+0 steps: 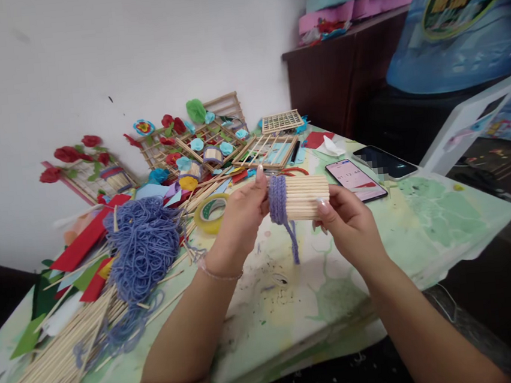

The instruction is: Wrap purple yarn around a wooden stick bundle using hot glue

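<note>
Between my two hands, above the table, a small cylinder of wooden sticks (305,196) lies on its side. A braided band of purple yarn (278,200) wraps its left end, and a loose yarn tail (294,245) hangs from it. My left hand (243,210) is closed on the yarn-wrapped end, thumb up. My right hand (348,212) pinches the bare stick end, thumb on the near side. The fingers behind the cylinder are partly hidden. A roll of yellow tape (212,213) lies just left of my left hand.
A purple yarn heap (143,244) and many loose sticks (50,362) cover the left side. Stick frames with paper flowers (206,145) lean by the wall. A lit phone (356,180) and a dark tablet (386,161) lie right, near a white stand (470,122).
</note>
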### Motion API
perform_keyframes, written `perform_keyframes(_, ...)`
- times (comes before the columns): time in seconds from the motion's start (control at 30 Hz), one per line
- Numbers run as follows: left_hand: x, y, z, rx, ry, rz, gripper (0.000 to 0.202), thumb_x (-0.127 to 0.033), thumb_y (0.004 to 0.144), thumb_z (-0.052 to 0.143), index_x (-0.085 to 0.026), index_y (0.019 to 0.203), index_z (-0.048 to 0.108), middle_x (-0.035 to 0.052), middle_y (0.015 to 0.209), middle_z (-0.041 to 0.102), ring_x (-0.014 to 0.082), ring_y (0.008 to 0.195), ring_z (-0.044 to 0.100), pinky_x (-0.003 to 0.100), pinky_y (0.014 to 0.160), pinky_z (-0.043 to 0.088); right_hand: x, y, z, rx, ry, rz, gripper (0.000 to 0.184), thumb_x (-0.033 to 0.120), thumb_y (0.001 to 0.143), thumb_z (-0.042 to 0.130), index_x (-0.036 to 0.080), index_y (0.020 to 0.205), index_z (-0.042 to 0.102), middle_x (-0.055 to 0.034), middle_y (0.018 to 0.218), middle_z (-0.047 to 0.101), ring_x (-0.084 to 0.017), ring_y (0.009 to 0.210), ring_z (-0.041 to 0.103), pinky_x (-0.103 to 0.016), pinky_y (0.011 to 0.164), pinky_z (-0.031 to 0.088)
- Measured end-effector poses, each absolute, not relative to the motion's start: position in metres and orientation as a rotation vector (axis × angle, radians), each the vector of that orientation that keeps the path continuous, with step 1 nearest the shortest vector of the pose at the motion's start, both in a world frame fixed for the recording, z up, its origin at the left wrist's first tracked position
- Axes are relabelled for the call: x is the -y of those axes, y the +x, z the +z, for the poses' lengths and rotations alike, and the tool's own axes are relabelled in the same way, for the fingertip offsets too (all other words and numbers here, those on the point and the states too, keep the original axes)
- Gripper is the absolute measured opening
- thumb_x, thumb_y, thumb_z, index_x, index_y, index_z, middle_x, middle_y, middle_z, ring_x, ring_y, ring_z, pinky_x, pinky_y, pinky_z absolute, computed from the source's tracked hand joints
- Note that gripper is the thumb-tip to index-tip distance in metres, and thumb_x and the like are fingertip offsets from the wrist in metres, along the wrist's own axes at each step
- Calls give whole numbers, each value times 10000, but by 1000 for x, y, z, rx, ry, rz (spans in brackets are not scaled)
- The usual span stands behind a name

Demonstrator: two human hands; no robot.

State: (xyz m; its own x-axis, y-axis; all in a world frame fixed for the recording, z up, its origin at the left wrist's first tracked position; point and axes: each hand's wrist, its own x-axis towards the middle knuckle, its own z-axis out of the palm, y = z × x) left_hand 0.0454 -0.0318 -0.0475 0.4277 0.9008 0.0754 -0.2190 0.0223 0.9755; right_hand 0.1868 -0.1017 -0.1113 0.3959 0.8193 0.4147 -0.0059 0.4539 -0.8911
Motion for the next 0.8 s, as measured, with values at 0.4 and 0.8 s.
perform_keyframes(0.4,39,47,-52,-681,1570,1118,284,-371,774,710,-167,969,740,53,911,755,187,886,680,275,758,542,104,186,-117,1027,-846,639,279,428,862,642,223,1050,611,22,753,602,-98,592,519,-238,526,435)
perform_keyframes(0.8,42,48,-57,-739,1777,1223,373,-481,919,501,-186,972,723,42,906,741,154,837,669,244,724,530,109,186,-123,1087,-928,470,282,374,889,620,270,1150,595,9,889,626,-110,680,532,-277,638,462)
